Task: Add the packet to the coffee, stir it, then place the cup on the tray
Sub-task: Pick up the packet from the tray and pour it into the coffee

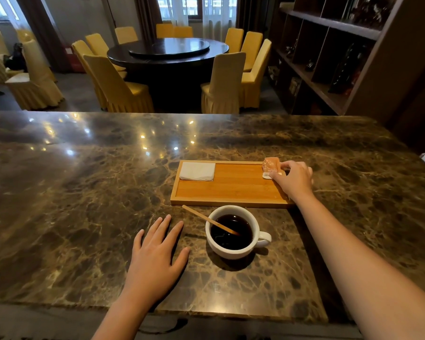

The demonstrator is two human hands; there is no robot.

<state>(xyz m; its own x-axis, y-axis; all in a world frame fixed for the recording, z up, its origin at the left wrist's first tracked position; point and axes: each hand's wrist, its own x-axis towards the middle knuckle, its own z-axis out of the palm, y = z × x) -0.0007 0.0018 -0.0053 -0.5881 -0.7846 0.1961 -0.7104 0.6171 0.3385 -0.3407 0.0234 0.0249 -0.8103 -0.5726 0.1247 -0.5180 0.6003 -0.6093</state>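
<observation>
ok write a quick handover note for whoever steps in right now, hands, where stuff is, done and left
Left hand: open, flat on the counter, left of the cup.
Right hand: fingers closed on the orange packet at the far right corner of the wooden tray.
Cup of black coffee stands on the counter in front of the tray, stir stick in it. Folded napkin on the tray's left end.
Done: packet grasped.
Left: empty the packet into the coffee, stir, set cup on tray.

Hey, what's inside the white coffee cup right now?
The cup holds dark coffee, with a wooden stirrer leaning in it, its upper end jutting out over the rim to the left. The stirrer's lower tip is hidden under the coffee.
</observation>
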